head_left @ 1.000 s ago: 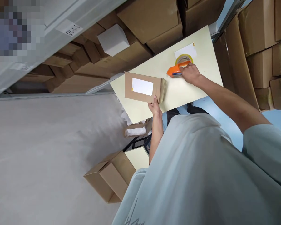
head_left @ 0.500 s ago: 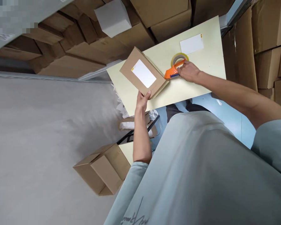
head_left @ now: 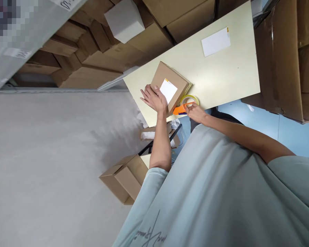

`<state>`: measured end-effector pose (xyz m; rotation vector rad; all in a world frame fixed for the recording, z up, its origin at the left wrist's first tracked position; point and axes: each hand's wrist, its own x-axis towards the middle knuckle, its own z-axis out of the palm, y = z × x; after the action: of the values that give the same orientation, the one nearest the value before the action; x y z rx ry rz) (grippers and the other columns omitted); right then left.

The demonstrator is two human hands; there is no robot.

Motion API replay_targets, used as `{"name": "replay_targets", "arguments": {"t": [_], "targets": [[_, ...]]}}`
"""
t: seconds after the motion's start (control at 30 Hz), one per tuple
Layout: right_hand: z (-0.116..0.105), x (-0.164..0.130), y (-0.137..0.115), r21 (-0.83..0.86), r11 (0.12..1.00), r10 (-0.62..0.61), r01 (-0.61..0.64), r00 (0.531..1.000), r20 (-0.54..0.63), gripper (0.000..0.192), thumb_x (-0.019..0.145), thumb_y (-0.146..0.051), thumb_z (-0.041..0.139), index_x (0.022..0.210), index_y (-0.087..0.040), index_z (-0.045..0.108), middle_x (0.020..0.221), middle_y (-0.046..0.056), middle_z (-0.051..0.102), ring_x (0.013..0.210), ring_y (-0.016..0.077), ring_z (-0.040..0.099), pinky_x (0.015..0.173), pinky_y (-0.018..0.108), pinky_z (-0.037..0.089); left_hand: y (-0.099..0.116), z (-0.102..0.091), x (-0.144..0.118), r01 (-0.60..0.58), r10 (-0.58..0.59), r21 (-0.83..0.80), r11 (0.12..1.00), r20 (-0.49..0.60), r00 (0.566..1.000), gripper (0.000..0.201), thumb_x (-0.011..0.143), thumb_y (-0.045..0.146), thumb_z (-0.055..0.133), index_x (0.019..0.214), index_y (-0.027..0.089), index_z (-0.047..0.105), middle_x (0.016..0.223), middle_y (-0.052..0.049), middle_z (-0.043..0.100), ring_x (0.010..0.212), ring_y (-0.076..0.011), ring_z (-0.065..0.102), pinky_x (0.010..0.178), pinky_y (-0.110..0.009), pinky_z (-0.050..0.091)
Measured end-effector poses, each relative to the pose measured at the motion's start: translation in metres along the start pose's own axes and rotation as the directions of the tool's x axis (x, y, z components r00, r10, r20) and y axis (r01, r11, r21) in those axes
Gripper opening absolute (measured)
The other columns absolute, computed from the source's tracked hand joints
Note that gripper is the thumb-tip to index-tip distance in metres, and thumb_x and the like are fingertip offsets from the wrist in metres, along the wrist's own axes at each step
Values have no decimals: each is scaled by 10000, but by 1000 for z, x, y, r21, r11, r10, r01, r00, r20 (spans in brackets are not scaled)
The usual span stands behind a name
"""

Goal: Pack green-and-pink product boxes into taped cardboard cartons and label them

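Observation:
On the cream table [head_left: 234, 72] lies a brown cardboard box [head_left: 161, 72] with a white label [head_left: 169, 90] on its top. My left hand [head_left: 154, 97] rests flat on the box with its fingers spread, partly covering the label. In my right hand [head_left: 195, 112] is an orange tape dispenser [head_left: 180, 109] carrying a roll of yellowish tape [head_left: 197, 99]. The dispenser's front end is at the box's near right corner; whether tape is stuck there I cannot make out.
Another white label sheet [head_left: 216, 42] lies at the table's far right. Shelved cartons [head_left: 144, 44] line the back, with a white box [head_left: 125, 20] among them. Large cartons [head_left: 280, 61] stand to the right. An open carton [head_left: 126, 178] sits at lower left beside the grey wall [head_left: 54, 154].
My left hand has gone from gripping the box's near edge to lying flat on its top. My right hand has brought the tape dispenser nearer to me, along the box's right side.

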<state>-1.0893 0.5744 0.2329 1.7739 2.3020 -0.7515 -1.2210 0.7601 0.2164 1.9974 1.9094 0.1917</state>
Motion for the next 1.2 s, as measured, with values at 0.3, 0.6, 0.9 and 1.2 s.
{"name": "replay_targets", "arguments": {"t": [0.3,0.6,0.9,1.2], "targets": [[30,-96,67,39,992,120,-120,993,1,543,1078,-92,426,1581,57,571,1096,247,842,979,316,755,1069,464,443,18,-8,-11,36,-35,50,998,-28,999,546,1196,455,329,1662,262,539,1848,-130,430,1814,-287,143,1457,-639,102],[-36,-95,196,-217,920,321,-327,945,-62,416,1081,-74,400,1397,2,660,1072,205,833,935,268,745,1085,405,444,7,0,-6,-2,3,22,1000,-79,997,548,1184,488,355,1630,256,574,1812,-131,489,1813,-271,151,1460,-606,24],[-55,5,207,-209,947,235,-245,969,-73,386,1140,-185,432,1389,17,647,1175,225,836,1058,245,760,1138,413,447,-1,3,-6,-44,35,-99,994,-88,996,568,1174,543,387,1632,271,586,1802,-150,493,1822,-249,86,1452,-602,-21],[-50,-4,171,-184,957,214,-225,974,-77,452,1079,-46,324,1405,49,622,1166,217,829,1046,270,769,1143,434,474,38,-10,23,-248,287,-199,948,204,936,656,1143,447,497,1757,223,438,1882,-117,368,1825,-288,34,1454,-630,-62]]}}
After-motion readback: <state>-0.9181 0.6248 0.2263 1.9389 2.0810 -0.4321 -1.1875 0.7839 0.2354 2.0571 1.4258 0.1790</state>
